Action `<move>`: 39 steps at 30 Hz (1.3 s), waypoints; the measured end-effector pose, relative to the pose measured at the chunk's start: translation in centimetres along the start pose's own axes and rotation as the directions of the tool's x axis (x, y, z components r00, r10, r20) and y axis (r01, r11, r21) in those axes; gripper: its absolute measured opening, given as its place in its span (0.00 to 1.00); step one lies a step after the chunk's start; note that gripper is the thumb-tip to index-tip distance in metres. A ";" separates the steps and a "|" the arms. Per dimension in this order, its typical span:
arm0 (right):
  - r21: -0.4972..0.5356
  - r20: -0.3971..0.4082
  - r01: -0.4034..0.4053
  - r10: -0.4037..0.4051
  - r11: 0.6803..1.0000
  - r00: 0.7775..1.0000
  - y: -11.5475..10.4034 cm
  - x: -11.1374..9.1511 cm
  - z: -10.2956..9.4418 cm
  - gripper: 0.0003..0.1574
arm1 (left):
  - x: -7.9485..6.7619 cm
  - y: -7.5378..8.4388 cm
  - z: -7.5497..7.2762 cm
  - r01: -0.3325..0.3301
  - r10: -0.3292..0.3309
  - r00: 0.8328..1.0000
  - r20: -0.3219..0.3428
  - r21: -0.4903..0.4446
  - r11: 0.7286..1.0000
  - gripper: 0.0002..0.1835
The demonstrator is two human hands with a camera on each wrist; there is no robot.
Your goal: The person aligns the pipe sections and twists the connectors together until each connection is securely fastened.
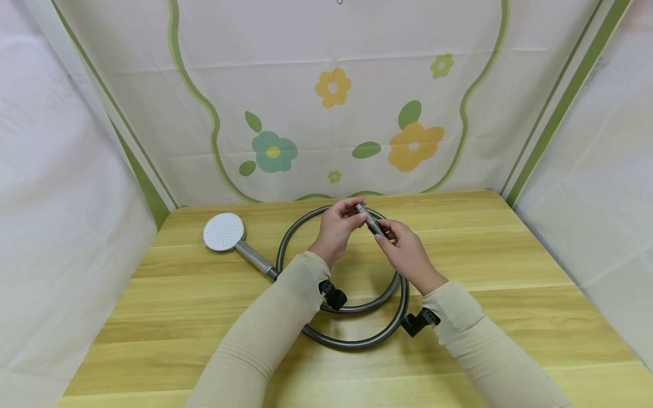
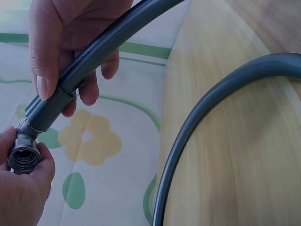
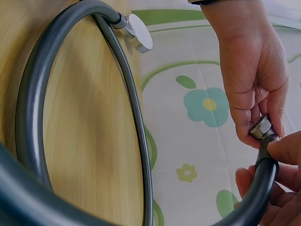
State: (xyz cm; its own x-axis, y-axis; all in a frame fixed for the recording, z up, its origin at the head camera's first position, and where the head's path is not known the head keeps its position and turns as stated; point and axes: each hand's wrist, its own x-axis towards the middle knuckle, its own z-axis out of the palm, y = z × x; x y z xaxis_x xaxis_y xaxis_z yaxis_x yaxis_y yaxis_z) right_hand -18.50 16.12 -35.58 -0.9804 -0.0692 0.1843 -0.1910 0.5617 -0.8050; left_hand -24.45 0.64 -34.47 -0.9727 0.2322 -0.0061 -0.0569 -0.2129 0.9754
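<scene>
A dark grey shower hose (image 1: 352, 344) lies in loops on the wooden table, its free end raised between both hands. My left hand (image 1: 338, 228) pinches the silver threaded nut (image 2: 24, 157) at that end between thumb and fingers. The nut's open mouth with its inner thread shows in the left wrist view. Just behind it, my right hand (image 1: 405, 249) grips the dark sleeve (image 2: 47, 110) of the hose. At the hose's other end, a shower head (image 1: 223, 232) with a white round face and grey handle lies on the left of the table, face up.
The wooden table (image 1: 500, 255) runs back to a white cloth backdrop (image 1: 306, 34) printed with flowers. White cloth walls (image 1: 602, 170) stand at both sides. Black wrist mounts (image 1: 420, 322) sit below the sleeves, close over the hose loops.
</scene>
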 end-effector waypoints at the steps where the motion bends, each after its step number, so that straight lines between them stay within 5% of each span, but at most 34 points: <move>1: -0.002 0.003 0.004 -0.004 1.000 1.000 0.0 0.0 0.0 0.23 | 0.0 0.0 0.0 0.001 -0.001 1.000 0.000 0.002 1.000 0.19; 39: 0.044 0.124 -0.051 0.045 0.998 0.991 0.3 0.7 -0.6 0.25 | -0.1 0.3 0.0 0.005 -0.006 1.000 -0.007 -0.007 1.000 0.19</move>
State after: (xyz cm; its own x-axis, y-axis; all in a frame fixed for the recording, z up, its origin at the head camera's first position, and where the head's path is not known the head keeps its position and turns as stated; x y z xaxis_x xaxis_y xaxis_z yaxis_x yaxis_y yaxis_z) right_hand -19.20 16.74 -35.36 -0.9865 -0.1449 0.0765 -0.1425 0.5280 -0.8372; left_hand -24.33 0.57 -34.18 -0.9738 0.2270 -0.0129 -0.0638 -0.2185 0.9737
